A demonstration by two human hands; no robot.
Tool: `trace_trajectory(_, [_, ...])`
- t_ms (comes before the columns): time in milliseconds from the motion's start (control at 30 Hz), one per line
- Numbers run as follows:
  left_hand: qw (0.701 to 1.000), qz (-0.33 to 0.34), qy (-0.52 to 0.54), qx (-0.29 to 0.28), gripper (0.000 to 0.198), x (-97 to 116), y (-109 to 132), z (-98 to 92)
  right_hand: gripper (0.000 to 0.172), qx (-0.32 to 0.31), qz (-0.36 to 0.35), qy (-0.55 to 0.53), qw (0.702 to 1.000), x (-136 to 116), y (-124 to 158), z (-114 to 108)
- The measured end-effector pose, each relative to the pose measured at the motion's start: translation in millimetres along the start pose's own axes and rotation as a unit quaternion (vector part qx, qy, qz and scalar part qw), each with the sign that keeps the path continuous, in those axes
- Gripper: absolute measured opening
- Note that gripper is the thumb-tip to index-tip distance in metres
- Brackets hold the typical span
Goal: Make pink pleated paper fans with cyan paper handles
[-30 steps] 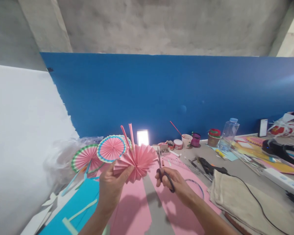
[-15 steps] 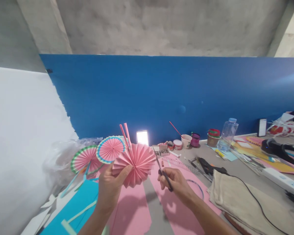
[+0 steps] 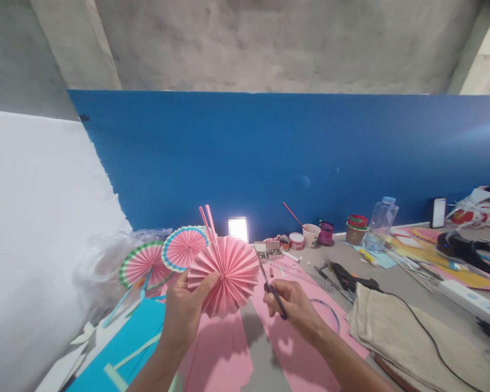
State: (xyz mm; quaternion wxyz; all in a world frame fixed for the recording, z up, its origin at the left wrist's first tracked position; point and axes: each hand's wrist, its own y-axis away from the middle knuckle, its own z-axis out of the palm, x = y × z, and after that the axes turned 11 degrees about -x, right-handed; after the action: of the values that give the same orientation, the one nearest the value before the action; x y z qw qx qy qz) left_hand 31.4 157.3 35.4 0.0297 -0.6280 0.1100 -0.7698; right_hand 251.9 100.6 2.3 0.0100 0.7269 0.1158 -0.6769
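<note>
My left hand (image 3: pixel 188 302) is closed on the left side of a round, pleated pink paper fan (image 3: pixel 232 277), thumb lying near its centre. Two narrow pink strips (image 3: pixel 208 223) stick up from the fan's upper left. In my right hand (image 3: pixel 292 305) is a pair of scissors (image 3: pixel 274 296) with dark handles, fingers wrapped round them. Their blades point up and away, close beside the fan's right edge. Behind the fan, on the left, stand a pink fan with a blue and white rim (image 3: pixel 185 247) and one with a green rim (image 3: pixel 142 264).
Pink paper sheets (image 3: pixel 220 354) and blue paper (image 3: pixel 136 337) lie on the grey table. At the back are a paper cup (image 3: pixel 311 236) and a clear bottle (image 3: pixel 379 226). To the right lie a glue gun (image 3: pixel 349 277), a beige cloth (image 3: pixel 412 337) and a power strip (image 3: pixel 473 299).
The pink fan has turned to face me more squarely, its pleats spread into a rounder disc. The scissors and my right hand have hardly moved.
</note>
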Motion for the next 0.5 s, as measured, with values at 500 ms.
trace_trajectory(500, [0.999,-0.03,0.031,-0.003,0.047,-0.8,-0.9,-2.1,0.024,0.019,0.013,0.023,0.999,-2.4,-1.1,2.8])
